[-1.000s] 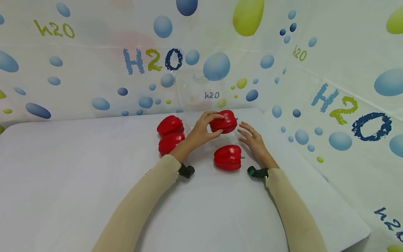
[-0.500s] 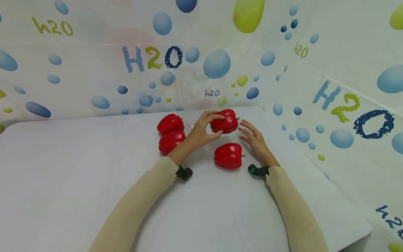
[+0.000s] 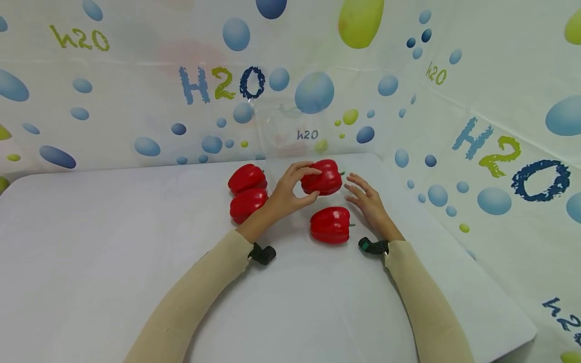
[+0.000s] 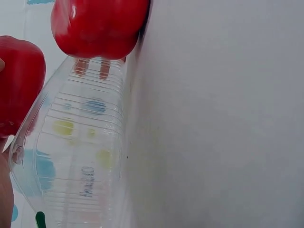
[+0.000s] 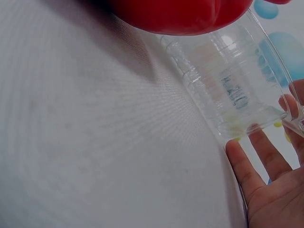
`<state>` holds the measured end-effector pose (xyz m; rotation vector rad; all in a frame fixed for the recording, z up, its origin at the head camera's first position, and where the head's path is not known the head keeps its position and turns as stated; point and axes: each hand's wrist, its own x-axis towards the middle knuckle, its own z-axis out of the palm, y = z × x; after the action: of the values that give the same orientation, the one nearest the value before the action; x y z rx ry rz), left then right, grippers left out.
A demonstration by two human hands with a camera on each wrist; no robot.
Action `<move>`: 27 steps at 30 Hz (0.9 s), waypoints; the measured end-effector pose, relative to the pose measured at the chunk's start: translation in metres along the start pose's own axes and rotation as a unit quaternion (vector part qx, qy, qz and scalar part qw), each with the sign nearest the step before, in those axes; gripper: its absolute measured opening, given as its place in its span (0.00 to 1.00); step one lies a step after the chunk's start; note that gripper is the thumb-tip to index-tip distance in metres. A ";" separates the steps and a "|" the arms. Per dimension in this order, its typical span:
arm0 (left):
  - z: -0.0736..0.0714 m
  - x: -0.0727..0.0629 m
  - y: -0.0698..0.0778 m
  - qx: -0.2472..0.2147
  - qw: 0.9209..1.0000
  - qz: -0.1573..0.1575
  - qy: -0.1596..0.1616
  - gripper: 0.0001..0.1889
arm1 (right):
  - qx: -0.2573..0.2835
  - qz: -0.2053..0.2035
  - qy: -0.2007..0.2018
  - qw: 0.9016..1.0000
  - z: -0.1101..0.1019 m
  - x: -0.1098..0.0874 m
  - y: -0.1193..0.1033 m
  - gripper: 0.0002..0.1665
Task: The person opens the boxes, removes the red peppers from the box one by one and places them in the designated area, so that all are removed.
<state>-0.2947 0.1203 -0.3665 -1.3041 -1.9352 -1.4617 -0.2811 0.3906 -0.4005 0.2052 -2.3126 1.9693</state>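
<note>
My left hand [image 3: 290, 190] grips a red bell pepper [image 3: 328, 177] between thumb and fingers, held up over a clear plastic clamshell container [image 4: 78, 142]. The container's raised lid [image 3: 281, 131] leans towards the backdrop. Right of it, my right hand [image 3: 369, 206] has its fingers spread; in the right wrist view the fingertips [image 5: 236, 149] touch the container's end wall. Nearer me, another red bell pepper [image 3: 330, 225] lies on the table. Two more, a far pepper [image 3: 247, 179] and a near pepper [image 3: 247, 204], lie side by side left of the container, the near one partly behind my left wrist.
The white table [image 3: 113, 262] reaches far to the left and towards me. Its right edge slants alongside my right arm. A white backdrop [image 3: 154, 111] printed with coloured drops and lettering rises behind and to the right.
The held pepper has dipped slightly and shifted a little left with my left hand. My right hand and the other peppers keep their places; the head view has shifted slightly.
</note>
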 end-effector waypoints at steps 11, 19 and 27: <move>-0.005 -0.005 0.004 0.002 1.000 0.006 -0.011 0.28 | 0.002 0.004 -0.001 1.000 0.000 0.002 0.002 0.28; -0.008 -0.009 0.007 -0.003 1.000 0.012 -0.021 0.27 | 0.005 0.002 -0.006 1.000 -0.001 0.002 0.003 0.28; -0.012 -0.013 0.010 -0.007 0.999 0.029 -0.020 0.26 | 0.002 -0.005 -0.002 1.000 0.001 0.002 0.003 0.28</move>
<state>-0.2824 0.1041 -0.3658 -1.3950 -1.8988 -1.4325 -0.2833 0.3898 -0.4037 0.2223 -2.3051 1.9713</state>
